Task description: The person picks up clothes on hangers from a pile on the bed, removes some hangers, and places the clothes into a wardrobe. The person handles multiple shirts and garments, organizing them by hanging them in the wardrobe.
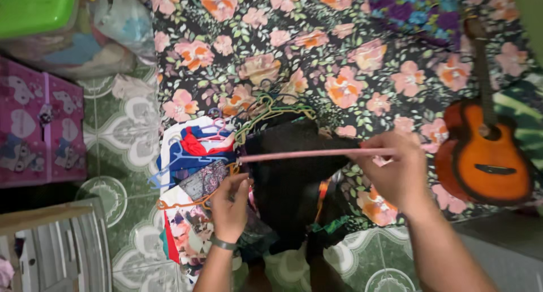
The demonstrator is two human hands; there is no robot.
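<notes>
Two hands, left hand [229,204], right hand [396,176], pink hanger [314,153] held level, lengthwise left-right

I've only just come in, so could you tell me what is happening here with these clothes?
A person is holding a thin pink plastic hanger level between both hands: the right hand pinches one end, the left hand is at the other. Under it lies a black garment on a pile of clothes and coloured hangers at the edge of a flower-print bedsheet. A small orange guitar lies nearby.
</notes>
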